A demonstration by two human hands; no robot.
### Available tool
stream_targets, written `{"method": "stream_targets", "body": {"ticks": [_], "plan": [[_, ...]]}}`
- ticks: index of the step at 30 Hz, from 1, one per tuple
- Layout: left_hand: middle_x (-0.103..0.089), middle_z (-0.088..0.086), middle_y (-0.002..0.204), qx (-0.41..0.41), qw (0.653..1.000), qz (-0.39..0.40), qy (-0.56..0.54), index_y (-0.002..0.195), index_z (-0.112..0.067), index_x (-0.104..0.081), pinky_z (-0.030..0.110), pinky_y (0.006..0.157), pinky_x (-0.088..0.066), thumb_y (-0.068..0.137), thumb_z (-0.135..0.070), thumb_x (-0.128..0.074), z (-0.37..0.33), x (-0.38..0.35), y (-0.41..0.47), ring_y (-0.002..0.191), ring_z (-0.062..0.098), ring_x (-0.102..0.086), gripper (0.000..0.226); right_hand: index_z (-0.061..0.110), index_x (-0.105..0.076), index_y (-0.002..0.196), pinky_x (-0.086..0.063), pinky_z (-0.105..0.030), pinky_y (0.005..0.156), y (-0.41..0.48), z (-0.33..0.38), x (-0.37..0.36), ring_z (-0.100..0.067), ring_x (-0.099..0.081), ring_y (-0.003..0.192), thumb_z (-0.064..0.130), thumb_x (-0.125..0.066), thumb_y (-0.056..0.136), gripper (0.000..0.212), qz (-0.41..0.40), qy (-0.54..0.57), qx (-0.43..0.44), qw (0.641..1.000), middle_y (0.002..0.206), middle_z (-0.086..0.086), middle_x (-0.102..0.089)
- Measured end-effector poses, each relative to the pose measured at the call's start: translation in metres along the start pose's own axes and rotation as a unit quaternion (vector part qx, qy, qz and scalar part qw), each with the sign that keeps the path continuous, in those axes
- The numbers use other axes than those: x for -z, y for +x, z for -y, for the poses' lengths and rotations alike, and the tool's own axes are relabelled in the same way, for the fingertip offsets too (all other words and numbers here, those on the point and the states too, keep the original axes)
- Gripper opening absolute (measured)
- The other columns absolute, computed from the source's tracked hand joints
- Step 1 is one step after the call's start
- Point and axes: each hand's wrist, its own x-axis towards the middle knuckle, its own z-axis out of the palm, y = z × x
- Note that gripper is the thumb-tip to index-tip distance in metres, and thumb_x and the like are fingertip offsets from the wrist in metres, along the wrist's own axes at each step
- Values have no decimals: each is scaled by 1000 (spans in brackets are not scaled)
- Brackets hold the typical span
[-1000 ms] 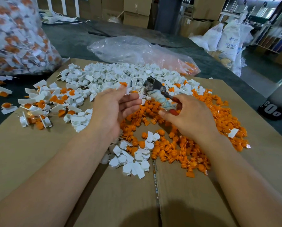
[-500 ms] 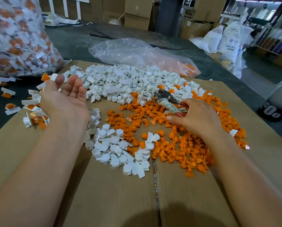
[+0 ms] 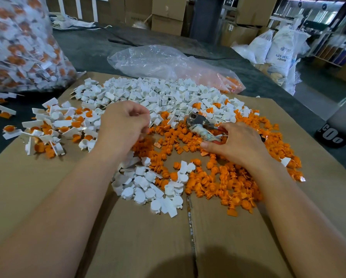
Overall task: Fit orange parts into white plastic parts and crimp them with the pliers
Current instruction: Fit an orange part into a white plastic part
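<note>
A heap of white plastic parts (image 3: 158, 93) covers the far half of the cardboard sheet (image 3: 144, 241), and loose orange parts (image 3: 228, 181) spread across its middle and right. My left hand (image 3: 126, 125) hovers where the two heaps meet, knuckles up and fingers curled closed; anything inside them is hidden. My right hand (image 3: 238, 143) rests on the orange parts, gripping the pliers (image 3: 198, 122) by their tape-wrapped handles, metal jaws pointing left. Assembled white-and-orange pieces (image 3: 53, 127) lie in a heap at the left.
A smaller cluster of white parts (image 3: 148, 189) lies near me. A big bag of assembled pieces (image 3: 17, 43) stands at the far left, and a crumpled clear bag (image 3: 164, 61) lies behind the white heap. A dark container (image 3: 332, 135) stands off the right edge.
My left hand swung out to the assembled heap at the left with fingers spread, then came back to the middle with fingers curled. My right hand sank onto the orange parts with the pliers.
</note>
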Motion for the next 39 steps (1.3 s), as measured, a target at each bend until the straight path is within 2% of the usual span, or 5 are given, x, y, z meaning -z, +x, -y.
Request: {"method": "stream_targets", "body": {"ticks": [8,13,18,27,39], "plan": [[-61,-8,77,-107,970,23,216,89,-17,-69,25,73,-46,81,-15,-69,3,-5,-5,76,12,-58,8,18,-39,137,-32,-39,100,-6,5,4,-25,-35,126,72,-49,70,86,-5,35,7,999,135,-9,-41],[-63,0,94,-98,958,9,268,101,-14,-69,25,77,-41,82,-11,-67,8,-3,0,87,15,-54,19,22,-62,116,-33,-24,88,-15,15,14,-12,-49,109,42,-64,80,41,-130,182,122,967,112,4,-57],[-59,-2,93,-101,948,51,298,109,-17,-67,25,73,-36,78,-13,-70,10,-7,1,90,16,-53,31,24,-68,106,-38,-4,70,-29,33,15,13,-52,80,37,-66,80,30,49,214,261,940,85,23,-54],[-21,7,154,-120,908,141,376,144,-27,-31,32,111,-16,96,-37,-43,13,-19,2,141,23,-19,51,26,-58,122,-35,-22,85,-32,37,11,-3,-44,101,35,-56,89,35,128,119,301,937,111,7,-52],[-65,5,113,-137,926,108,334,113,-17,-66,30,83,-47,86,-11,-61,8,-16,-3,103,21,-59,28,21,-63,114,-40,-27,80,-31,37,12,-9,-49,91,24,-54,91,25,99,116,304,940,96,5,-54]]}}
